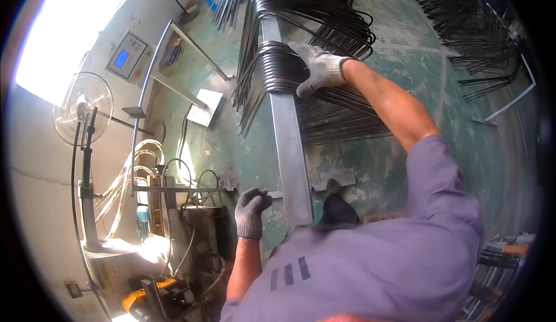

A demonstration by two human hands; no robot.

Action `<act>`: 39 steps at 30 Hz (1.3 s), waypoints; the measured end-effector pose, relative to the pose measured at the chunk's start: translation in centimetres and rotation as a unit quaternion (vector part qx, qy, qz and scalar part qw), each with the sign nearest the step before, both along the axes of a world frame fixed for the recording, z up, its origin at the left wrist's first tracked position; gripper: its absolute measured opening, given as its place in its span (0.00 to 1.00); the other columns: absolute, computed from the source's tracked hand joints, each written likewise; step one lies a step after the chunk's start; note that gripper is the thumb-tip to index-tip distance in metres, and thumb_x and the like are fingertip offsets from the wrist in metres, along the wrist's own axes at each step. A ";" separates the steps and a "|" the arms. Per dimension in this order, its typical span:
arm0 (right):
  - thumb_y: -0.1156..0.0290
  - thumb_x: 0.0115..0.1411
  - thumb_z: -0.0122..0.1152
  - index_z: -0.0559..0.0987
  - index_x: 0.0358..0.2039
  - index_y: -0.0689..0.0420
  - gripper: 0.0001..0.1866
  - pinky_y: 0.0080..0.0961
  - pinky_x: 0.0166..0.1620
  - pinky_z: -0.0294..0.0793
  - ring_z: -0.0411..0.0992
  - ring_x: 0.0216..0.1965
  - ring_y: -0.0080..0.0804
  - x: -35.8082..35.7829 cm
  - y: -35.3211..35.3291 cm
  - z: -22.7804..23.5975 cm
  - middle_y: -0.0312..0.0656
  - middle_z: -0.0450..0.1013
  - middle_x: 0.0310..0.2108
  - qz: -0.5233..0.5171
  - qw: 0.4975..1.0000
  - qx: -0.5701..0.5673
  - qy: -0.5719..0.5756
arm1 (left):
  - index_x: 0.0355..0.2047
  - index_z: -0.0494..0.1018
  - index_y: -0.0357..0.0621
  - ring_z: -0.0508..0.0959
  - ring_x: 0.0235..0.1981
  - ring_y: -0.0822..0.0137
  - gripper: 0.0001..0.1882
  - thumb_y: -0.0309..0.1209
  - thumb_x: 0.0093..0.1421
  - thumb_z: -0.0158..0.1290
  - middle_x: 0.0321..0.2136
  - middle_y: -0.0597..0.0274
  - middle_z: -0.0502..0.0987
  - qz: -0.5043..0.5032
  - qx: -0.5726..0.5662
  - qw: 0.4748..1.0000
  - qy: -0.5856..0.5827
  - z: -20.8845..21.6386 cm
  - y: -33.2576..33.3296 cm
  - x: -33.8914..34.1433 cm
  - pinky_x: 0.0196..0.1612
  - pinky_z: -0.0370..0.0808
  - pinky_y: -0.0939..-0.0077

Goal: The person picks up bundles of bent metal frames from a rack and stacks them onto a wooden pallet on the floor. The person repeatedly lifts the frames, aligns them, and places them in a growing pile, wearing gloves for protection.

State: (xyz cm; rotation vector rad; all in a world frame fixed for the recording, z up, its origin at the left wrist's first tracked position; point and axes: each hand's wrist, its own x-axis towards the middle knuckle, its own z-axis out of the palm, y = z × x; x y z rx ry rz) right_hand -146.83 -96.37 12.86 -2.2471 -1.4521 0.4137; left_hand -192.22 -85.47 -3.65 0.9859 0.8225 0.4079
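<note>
My right hand [319, 68], in a grey knit glove, reaches forward and lies on a bundle of bent black wire pieces [275, 67] hung over a long grey metal bar [289, 148]. Its fingers spread flat over the wires near the bar. More bent wires [313, 9] hang further along the same bar. My left hand [251, 210], also gloved, hangs low beside the near end of the bar with its fingers curled into a loose fist; nothing shows in it. My purple shirt fills the lower right.
A machine [174, 217] with cables and tubing stands at the lower left, beside a round fan [84, 106] on a stand and a wall control box [126, 55] with a blue screen. More black wire pieces [475, 32] lie on the green floor at the upper right.
</note>
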 end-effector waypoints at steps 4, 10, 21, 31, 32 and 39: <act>0.41 0.53 0.79 0.50 0.82 0.62 0.68 0.40 0.81 0.50 0.47 0.82 0.55 -4.7 -2.8 -0.8 0.60 0.49 0.81 -0.039 0.997 0.057 0.036 | 0.61 0.73 0.31 0.87 0.47 0.48 0.23 0.30 0.69 0.60 0.50 0.41 0.83 -0.089 -0.037 0.994 -0.059 0.4 1.1 -0.1 0.57 0.85 0.50; 0.60 0.54 0.72 0.61 0.78 0.61 0.53 0.39 0.80 0.54 0.54 0.79 0.54 -11.6 -4.9 -4.8 0.58 0.59 0.77 -0.160 0.977 0.096 -0.102 | 0.60 0.73 0.31 0.87 0.46 0.48 0.21 0.31 0.72 0.58 0.49 0.41 0.83 -0.125 -0.026 0.989 -0.067 1.1 1.6 -0.8 0.55 0.85 0.50; 0.66 0.55 0.64 0.69 0.70 0.59 0.41 0.45 0.75 0.64 0.63 0.73 0.52 -11.0 -2.0 -2.5 0.55 0.66 0.70 -0.219 0.964 0.020 -0.151 | 0.60 0.72 0.28 0.86 0.44 0.52 0.19 0.29 0.73 0.55 0.46 0.43 0.83 -0.134 -0.076 0.987 -0.042 0.1 -4.5 -1.5 0.53 0.85 0.54; 0.64 0.47 0.74 0.78 0.59 0.62 0.37 0.42 0.66 0.75 0.77 0.63 0.55 -10.0 -5.3 0.8 0.58 0.81 0.56 -0.048 0.993 -0.041 -0.099 | 0.60 0.72 0.34 0.83 0.49 0.46 0.20 0.33 0.73 0.56 0.50 0.41 0.81 -0.075 -0.098 0.985 -0.119 1.3 -5.6 -3.2 0.57 0.82 0.47; 0.66 0.47 0.74 0.80 0.55 0.64 0.33 0.40 0.64 0.77 0.78 0.60 0.55 -11.0 -6.0 0.5 0.59 0.81 0.54 -0.031 0.995 -0.015 -0.088 | 0.59 0.73 0.36 0.82 0.50 0.47 0.19 0.34 0.73 0.57 0.51 0.42 0.80 -0.073 -0.115 0.981 -0.138 1.3 -5.6 -3.4 0.59 0.80 0.46; 0.68 0.49 0.75 0.74 0.56 0.66 0.34 0.47 0.53 0.82 0.82 0.50 0.61 -21.1 -11.5 0.3 0.62 0.82 0.45 -0.069 0.997 -0.028 -0.010 | 0.70 0.59 0.29 0.70 0.65 0.42 0.36 0.50 0.78 0.49 0.65 0.37 0.67 -0.062 -0.317 0.930 -0.174 1.1 -3.9 -2.4 0.72 0.65 0.43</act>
